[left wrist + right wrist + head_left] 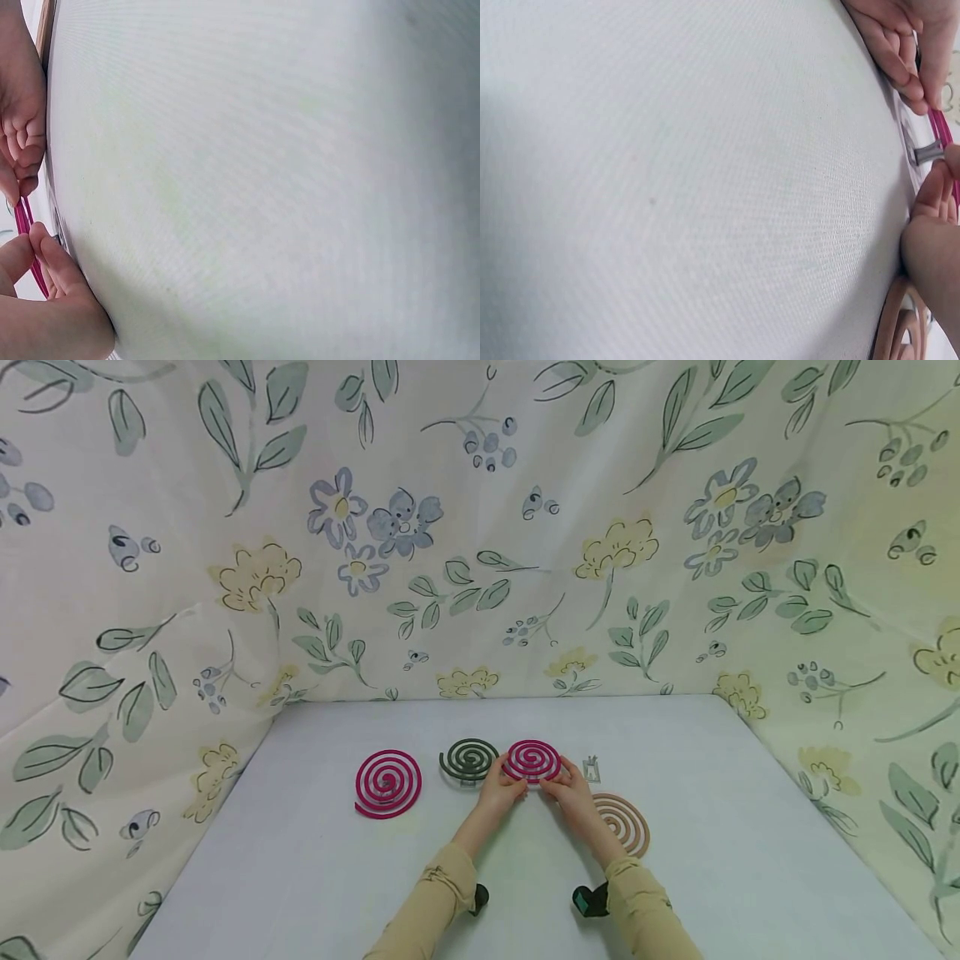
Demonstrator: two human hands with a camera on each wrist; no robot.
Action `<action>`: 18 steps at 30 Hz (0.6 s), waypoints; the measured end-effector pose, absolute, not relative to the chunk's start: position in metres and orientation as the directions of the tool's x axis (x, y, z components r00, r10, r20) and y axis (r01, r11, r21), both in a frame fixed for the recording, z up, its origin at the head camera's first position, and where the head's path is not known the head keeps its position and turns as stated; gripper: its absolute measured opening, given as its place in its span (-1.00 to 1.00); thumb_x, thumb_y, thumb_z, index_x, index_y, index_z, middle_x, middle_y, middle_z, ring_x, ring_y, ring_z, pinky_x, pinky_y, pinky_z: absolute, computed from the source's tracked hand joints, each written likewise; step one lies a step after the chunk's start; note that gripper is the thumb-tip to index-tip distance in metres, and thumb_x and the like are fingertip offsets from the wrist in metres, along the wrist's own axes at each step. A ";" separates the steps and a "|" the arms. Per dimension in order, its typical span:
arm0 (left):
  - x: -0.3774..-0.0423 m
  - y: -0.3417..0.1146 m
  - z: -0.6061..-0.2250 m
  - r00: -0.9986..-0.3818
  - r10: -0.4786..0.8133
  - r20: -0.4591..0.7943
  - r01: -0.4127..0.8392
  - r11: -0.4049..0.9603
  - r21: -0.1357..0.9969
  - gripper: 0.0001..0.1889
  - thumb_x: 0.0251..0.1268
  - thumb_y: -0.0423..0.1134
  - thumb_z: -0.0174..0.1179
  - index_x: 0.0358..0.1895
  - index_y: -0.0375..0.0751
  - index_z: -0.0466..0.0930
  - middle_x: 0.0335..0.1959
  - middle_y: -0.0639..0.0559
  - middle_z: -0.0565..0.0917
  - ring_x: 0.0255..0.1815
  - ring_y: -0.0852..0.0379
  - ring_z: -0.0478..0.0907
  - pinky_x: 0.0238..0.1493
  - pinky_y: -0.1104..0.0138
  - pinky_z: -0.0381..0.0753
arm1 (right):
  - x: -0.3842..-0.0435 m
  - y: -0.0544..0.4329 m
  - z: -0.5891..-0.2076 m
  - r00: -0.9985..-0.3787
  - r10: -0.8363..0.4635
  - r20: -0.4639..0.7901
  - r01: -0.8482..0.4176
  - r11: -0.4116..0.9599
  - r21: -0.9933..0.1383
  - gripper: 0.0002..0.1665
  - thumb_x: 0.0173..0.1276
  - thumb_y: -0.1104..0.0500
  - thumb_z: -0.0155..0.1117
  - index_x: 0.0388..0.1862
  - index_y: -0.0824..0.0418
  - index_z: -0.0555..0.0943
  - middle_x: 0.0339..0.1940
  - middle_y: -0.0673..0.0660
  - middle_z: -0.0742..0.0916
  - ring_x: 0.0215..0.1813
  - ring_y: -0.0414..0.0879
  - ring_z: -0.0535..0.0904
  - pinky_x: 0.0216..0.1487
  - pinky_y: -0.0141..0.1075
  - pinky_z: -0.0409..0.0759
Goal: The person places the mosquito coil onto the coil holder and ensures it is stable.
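Observation:
Both hands hold a magenta mosquito coil (533,762) by its edges, level over a spot toward the back of the table. My left hand (504,785) pinches the left rim between thumb and fingers; my right hand (570,789) pinches the right rim. Seen edge-on in the left wrist view, the coil (23,217) is a thin magenta band between the hands. A small metal stand (928,153) shows right below the coil in the right wrist view. A dark green coil (468,760) on its own stand sits close beside my left hand.
Another magenta coil (387,785) is farther left. A tan coil (626,825) lies partly hidden under the right forearm. One bare metal stand (592,769) is right of the hands. Floral cloth (480,610) hangs behind the white table (285,860).

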State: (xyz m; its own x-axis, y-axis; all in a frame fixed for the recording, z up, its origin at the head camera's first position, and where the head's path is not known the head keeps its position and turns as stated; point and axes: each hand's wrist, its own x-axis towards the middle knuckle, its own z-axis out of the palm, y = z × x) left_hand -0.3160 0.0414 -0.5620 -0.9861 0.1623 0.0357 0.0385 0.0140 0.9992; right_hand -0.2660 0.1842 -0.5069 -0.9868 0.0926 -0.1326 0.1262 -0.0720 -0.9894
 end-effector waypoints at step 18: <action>-0.279 0.036 -0.506 -0.985 0.165 -0.042 -0.038 0.028 0.999 -0.33 0.23 -0.50 0.14 0.39 -0.45 0.07 -0.56 -0.09 0.59 -0.48 0.16 0.60 -0.27 0.38 0.63 | -0.268 0.184 -0.515 -0.987 0.123 -0.102 0.098 -0.039 -0.994 -0.15 0.28 0.41 0.16 0.45 0.48 -0.03 -0.58 -0.14 0.51 -0.45 -0.37 0.41 -0.34 -0.54 0.41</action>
State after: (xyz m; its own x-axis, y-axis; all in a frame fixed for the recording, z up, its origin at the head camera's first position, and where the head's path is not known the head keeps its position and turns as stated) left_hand -0.2790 0.0363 -0.5064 -0.9854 0.1648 -0.0421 -0.0380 0.0282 0.9989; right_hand -0.2679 0.1841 -0.5153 -0.9872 0.1229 -0.1021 0.0980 -0.0394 -0.9944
